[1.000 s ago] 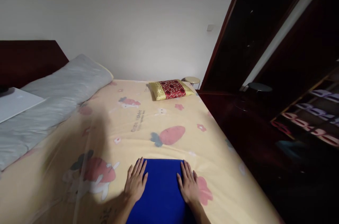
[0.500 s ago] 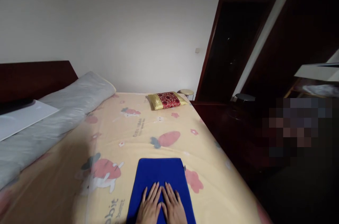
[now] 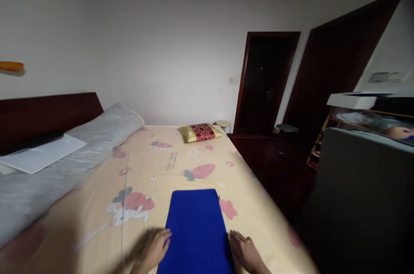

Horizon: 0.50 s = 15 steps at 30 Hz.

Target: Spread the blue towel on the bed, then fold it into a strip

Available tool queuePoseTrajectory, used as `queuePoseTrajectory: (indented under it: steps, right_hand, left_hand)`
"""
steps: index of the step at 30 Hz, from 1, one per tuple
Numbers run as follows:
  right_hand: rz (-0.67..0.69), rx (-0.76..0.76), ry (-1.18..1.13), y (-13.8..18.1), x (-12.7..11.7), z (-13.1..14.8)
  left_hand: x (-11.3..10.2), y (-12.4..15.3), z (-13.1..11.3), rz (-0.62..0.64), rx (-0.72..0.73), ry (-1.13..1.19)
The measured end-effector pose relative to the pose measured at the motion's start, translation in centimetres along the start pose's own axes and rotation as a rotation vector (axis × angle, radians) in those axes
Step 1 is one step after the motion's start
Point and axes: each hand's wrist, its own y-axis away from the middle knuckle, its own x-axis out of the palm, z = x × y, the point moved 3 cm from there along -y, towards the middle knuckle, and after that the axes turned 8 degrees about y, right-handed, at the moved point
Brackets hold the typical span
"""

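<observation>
A flat, smooth blue rectangle [image 3: 196,226], apparently folded cloth, lies on the bed's patterned sheet [image 3: 181,200]. At its left edge is my left hand [image 3: 154,248], palm turned inward, with fingertips reaching the blue edge and the thumb apart from the fingers. My right hand [image 3: 245,251] is at the right edge, fingers stretched toward the blue rectangle and slightly bent. Neither hand visibly grips it. Whether the right fingertips touch the edge, I cannot tell. The near end of the blue rectangle runs out of the picture at the bottom.
A gold and red pillow [image 3: 201,132] lies at the bed's far end. Along the left is a grey quilt [image 3: 106,125] bearing a white board [image 3: 48,153]. Stools [image 3: 287,128] stand beyond the bed, and a dark cabinet [image 3: 365,196] stands on the right.
Both hands have moved apart from the middle of the blue rectangle, left hand to its left edge, right hand to its right edge. The camera view has shifted.
</observation>
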Motion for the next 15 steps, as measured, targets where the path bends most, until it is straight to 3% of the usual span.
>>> queuePoseTrajectory:
  steps: [2,7,12,15]
  right_hand:
    - [0.033,-0.017,-0.056,0.8,-3.4,0.2]
    - [-0.024,-0.029,-0.153,3.1,-11.2,-1.0]
    - [-0.284,-0.062,-0.152,9.2,-20.6,0.0]
    - [-0.56,-0.087,-0.055,14.5,-23.2,-1.4]
  left_hand:
    - [-4.5,-0.5,-2.1,-0.149,0.041,0.081]
    - [-14.5,0.5,-3.8,-0.309,0.073,0.122]
    - [-23.5,7.3,-6.4,-0.671,0.311,0.154]
    - [-26.7,13.0,-7.2,-0.836,0.286,0.014]
